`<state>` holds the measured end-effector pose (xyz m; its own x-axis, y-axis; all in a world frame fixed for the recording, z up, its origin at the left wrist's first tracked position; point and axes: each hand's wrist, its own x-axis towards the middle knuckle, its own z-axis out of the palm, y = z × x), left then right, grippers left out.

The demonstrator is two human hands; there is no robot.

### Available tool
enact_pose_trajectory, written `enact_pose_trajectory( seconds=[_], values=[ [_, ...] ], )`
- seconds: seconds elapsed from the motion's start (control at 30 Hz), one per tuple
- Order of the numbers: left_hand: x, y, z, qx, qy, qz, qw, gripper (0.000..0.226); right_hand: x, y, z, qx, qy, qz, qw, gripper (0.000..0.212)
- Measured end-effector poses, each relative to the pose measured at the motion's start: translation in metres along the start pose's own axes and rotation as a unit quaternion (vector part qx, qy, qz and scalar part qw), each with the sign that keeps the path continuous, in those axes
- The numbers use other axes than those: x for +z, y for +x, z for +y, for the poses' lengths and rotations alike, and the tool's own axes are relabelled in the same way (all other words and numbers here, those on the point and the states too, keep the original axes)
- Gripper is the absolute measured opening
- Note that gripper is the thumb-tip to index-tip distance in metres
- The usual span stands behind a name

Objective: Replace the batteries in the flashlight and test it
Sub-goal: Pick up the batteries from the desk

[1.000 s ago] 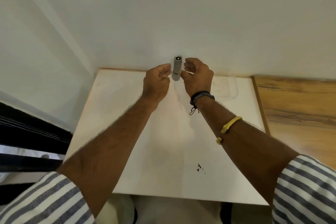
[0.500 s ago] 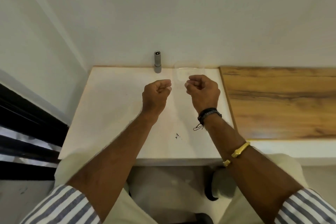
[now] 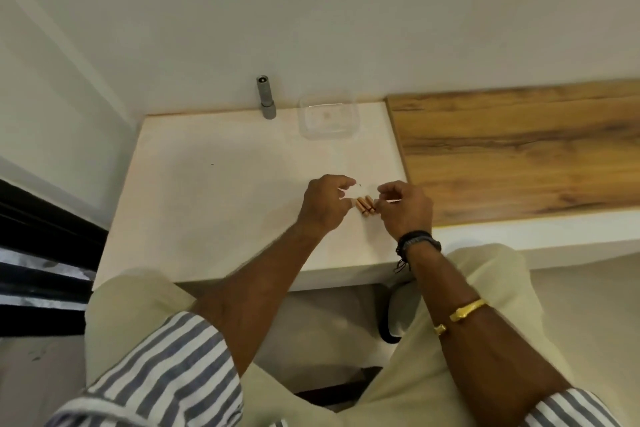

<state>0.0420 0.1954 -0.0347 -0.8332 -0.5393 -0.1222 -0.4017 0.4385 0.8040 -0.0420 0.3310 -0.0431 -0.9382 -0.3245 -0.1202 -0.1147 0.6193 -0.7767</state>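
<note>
The grey flashlight (image 3: 266,97) stands up at the back of the white worktop (image 3: 207,201), by the wall. The little orange batteries (image 3: 364,207) lie nearer the front, side by side. The left hand (image 3: 325,206) and right hand (image 3: 407,210) have bent fingers and pinch them from each end

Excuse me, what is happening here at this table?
A seated person pinches a small bundle of copper-coloured batteries between the fingertips of the left hand and the right hand, over the near part of the white table. The grey flashlight stands upright and untouched at the table's back edge by the wall. A clear plastic container stands to its right. These batteries are not yet in the flashlight.
</note>
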Motion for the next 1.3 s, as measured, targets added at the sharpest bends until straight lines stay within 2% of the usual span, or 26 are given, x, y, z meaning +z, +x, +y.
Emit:
enact_pose_trajectory(
  seconds=[0.13,0.33,0.53,0.77,0.93,1.1,1.3],
  values=[
    [0.019,0.005,-0.007,0.055,0.114,-0.042,0.991,0.048,0.007,0.000,0.006,-0.011,-0.099,-0.031,0.994,0.027],
    [0.019,0.011,-0.006,0.150,0.219,-0.096,0.959,0.029,0.013,0.005,0.008,-0.010,-0.131,-0.037,0.991,0.016],
    [0.014,0.022,-0.004,0.146,0.281,-0.166,0.934,0.019,0.010,0.009,0.010,0.024,-0.108,-0.053,0.992,0.015],
    [0.015,0.015,-0.013,0.213,0.358,-0.121,0.901,0.015,0.011,0.006,0.009,0.016,-0.130,-0.049,0.990,0.010],
    [0.012,0.015,-0.017,0.167,0.339,-0.127,0.917,0.014,0.011,0.004,0.005,0.017,-0.131,-0.047,0.990,0.011],
    [0.007,0.017,-0.018,0.157,0.334,-0.138,0.919,0.012,0.013,0.004,0.003,0.011,-0.107,-0.047,0.993,0.013],
    [-0.019,0.037,-0.014,0.121,0.227,-0.048,0.965,0.010,0.012,0.019,-0.020,-0.022,-0.057,-0.040,0.997,0.009]
  ],
)
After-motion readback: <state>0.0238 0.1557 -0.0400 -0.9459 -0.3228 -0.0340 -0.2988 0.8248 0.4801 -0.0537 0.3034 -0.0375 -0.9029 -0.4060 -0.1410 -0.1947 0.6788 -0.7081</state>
